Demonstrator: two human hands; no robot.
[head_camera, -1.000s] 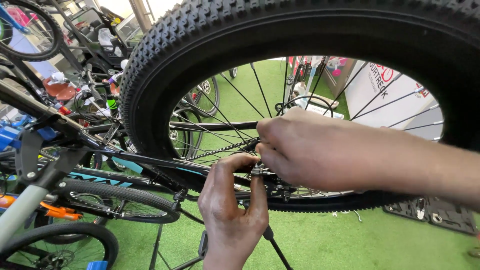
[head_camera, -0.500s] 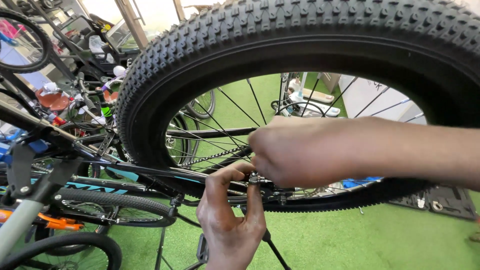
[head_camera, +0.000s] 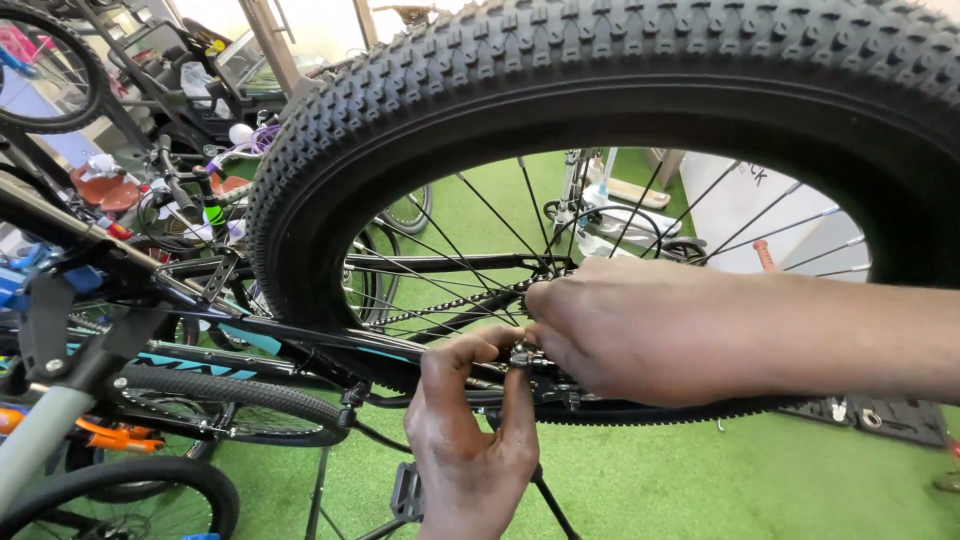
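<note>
Far left of the frame: a clutter of parked bicycles (head_camera: 120, 300), dark tubes, one pale grey frame member, an orange part low down, slick tyres and tangled cables. Since the pictures of a second ago the view has swung left and pulled in a little, so more of this clutter shows, while both hands keep to the same spot on the wheel; the work at that small part looks to be going on, not finished. Centre: the big knobby tyre (head_camera: 560, 90), matte black rubber with blocky square lugs, arches over thin steel spokes (head_camera: 480, 215) and a chain run. Lower centre: the left hand (head_camera: 470, 440) reaches up from below, thumb and forefinger pinching a small metal fitting (head_camera: 522, 355), bright and faceted, sitting at the lower rim just under the spokes. Right of it: the right hand (head_camera: 630, 325) comes in from the right edge, fingers curled and closed on the same fitting from above, fingertips hidden behind it. Beneath everything, green artificial turf (head_camera: 700, 480), short and fibrous; a kickstand leg crosses it at lower centre.
</note>
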